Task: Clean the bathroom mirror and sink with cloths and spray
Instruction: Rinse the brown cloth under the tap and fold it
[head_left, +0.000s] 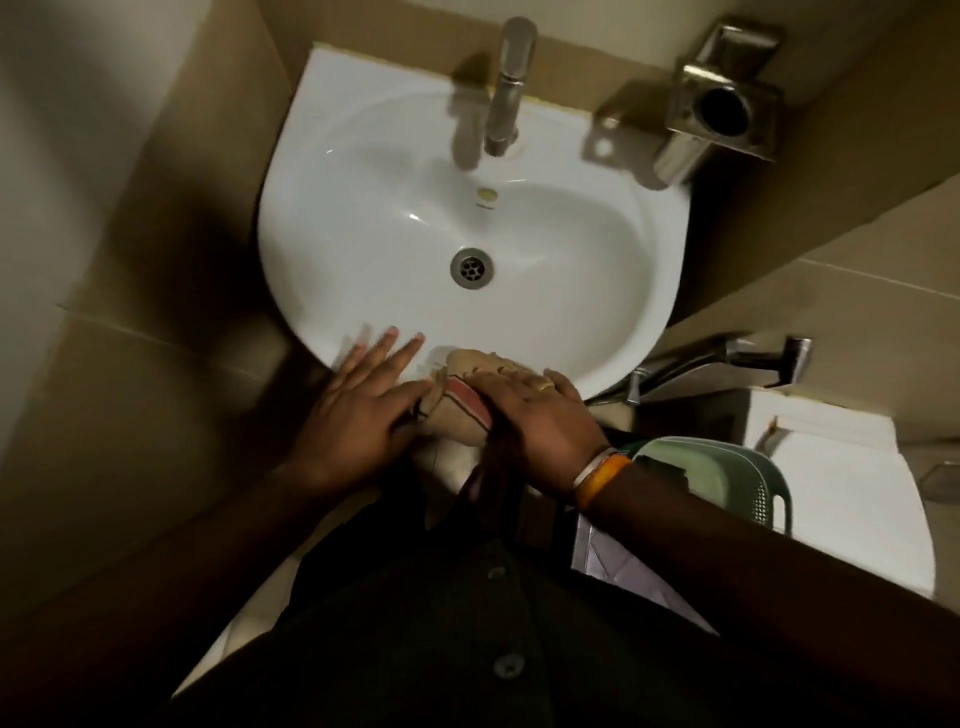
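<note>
Nearest the camera, a dark buttoned shirt (467, 639) fills the bottom of the view, and both forearms reach forward from it to the near rim of the white sink (597, 322). The right hand (540, 410) lies palm down on a bunched beige cloth (457, 395) with red and dark stripes, its fingers bent over the top of the bundle and pressing it onto the rim; a ring shows on one finger, and a white band and an orange band (597, 475) circle the wrist. The left hand (358, 400) rests flat just beside the cloth, fingers straight and spread toward the basin, its thumb side touching the cloth's left end; it grasps nothing. The cloth's underside and its right part are hidden under the right hand, so its full shape cannot be made out; its long axis runs roughly left to right along the rim, and a fold hangs over the front edge. The left fingertips are blurred. To the right, a pale green perforated basket (748, 478) is partly covered by the right forearm, with a white toilet tank (857, 493) past it, cut off by the frame. Farther off, the drain (472, 267) sits mid-basin, the metal tap (506, 83) stands at the back, and a metal holder (722, 104) is fixed to the wall at the right.
</note>
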